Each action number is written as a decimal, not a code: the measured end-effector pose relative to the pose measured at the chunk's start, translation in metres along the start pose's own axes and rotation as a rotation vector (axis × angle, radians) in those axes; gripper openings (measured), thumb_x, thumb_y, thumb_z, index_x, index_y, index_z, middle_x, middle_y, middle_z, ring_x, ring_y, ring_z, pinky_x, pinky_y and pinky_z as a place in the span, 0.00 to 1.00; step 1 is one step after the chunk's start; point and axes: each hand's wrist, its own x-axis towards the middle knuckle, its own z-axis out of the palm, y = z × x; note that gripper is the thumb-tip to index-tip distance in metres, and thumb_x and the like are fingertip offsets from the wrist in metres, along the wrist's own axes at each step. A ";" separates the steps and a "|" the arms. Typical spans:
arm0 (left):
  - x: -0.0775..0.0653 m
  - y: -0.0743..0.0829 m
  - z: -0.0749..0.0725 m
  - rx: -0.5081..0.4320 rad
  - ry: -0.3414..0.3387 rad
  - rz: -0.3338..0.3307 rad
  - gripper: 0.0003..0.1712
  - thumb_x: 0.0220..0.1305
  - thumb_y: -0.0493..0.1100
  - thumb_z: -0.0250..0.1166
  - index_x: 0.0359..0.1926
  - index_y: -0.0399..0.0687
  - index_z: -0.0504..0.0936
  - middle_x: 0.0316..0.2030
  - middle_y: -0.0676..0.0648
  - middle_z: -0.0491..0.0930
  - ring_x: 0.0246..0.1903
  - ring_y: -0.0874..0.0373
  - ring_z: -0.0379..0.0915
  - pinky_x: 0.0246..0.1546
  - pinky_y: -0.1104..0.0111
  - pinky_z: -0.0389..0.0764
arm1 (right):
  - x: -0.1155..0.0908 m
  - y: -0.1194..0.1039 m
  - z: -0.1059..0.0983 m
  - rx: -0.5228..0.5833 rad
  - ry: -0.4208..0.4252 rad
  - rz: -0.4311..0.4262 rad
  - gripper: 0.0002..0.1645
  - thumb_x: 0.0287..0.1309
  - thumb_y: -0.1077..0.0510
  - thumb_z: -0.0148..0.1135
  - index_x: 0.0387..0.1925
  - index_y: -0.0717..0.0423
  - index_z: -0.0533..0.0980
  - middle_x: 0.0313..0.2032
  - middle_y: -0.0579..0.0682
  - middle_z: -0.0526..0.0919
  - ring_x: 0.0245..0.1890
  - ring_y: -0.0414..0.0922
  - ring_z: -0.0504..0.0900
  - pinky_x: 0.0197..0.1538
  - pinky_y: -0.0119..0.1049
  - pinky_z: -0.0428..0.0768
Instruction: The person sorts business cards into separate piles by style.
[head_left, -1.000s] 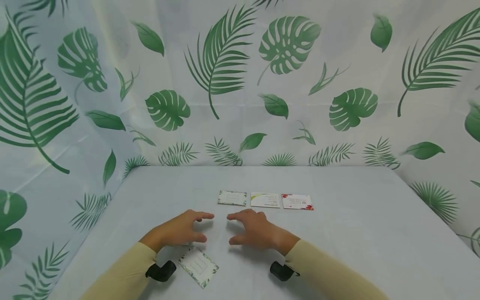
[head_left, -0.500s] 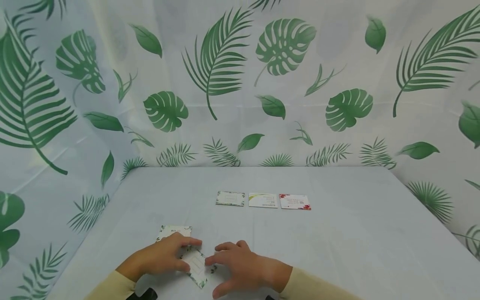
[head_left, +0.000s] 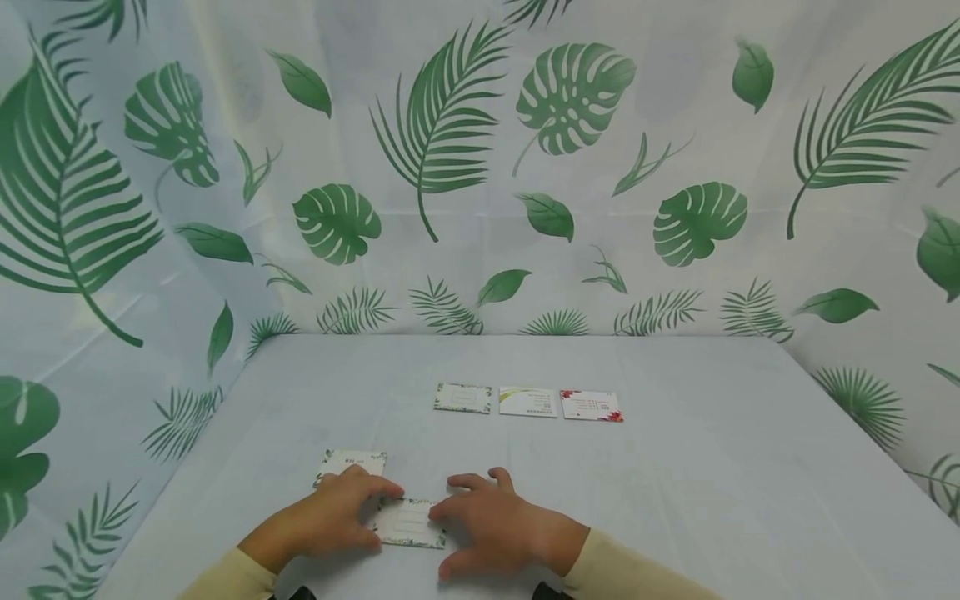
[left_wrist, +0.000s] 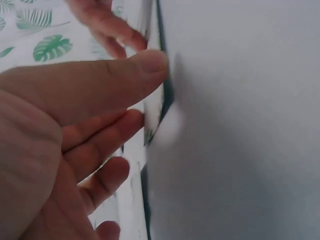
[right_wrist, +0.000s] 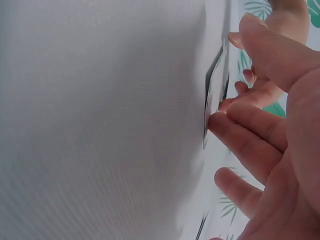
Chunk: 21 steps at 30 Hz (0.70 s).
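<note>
A white card with a leafy green border (head_left: pixel 410 523) lies squared up on the near part of the table in the head view. Its left side is gripped by my left hand (head_left: pixel 326 517), thumb at the near corner and index finger at the far edge. My right hand (head_left: pixel 502 529) touches the card's right edge with a fingertip, its thumb spread apart from the card. In the left wrist view the left thumb (left_wrist: pixel 150 62) presses the card's edge (left_wrist: pixel 154 112). A second leaf-bordered card (head_left: pixel 360 460) lies just beyond the left hand, partly hidden by it.
Farther back, three cards lie in a row: a leaf-bordered one (head_left: pixel 462 398), one with a yellow-green curve (head_left: pixel 527 402) and one with red flowers (head_left: pixel 591 405). A white leaf-print curtain (head_left: pixel 480 250) rises behind the white table (head_left: pixel 675 483).
Both hands have come down and nearer onto the near card. That card has turned from a diagonal lie to square with the table edge. The second card by the left hand has come into view.
</note>
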 end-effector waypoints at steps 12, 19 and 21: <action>0.002 0.006 0.010 0.039 0.106 -0.041 0.28 0.48 0.45 0.79 0.53 0.53 0.81 0.48 0.56 0.76 0.47 0.56 0.67 0.44 0.58 0.63 | 0.005 0.003 0.006 -0.032 0.169 0.082 0.39 0.52 0.36 0.73 0.61 0.48 0.76 0.57 0.40 0.78 0.61 0.45 0.70 0.58 0.54 0.65; 0.013 0.012 0.005 0.018 0.127 -0.059 0.28 0.50 0.44 0.79 0.54 0.51 0.80 0.49 0.55 0.75 0.49 0.54 0.67 0.46 0.56 0.63 | 0.007 0.009 0.003 -0.012 0.250 0.141 0.33 0.55 0.44 0.72 0.60 0.51 0.77 0.53 0.42 0.81 0.59 0.47 0.72 0.58 0.56 0.66; 0.019 0.014 0.001 0.017 0.137 -0.062 0.29 0.51 0.43 0.78 0.55 0.50 0.80 0.50 0.53 0.76 0.52 0.51 0.67 0.46 0.54 0.62 | 0.008 0.013 -0.001 0.030 0.291 0.148 0.32 0.56 0.47 0.72 0.60 0.53 0.77 0.53 0.44 0.82 0.59 0.48 0.73 0.58 0.56 0.66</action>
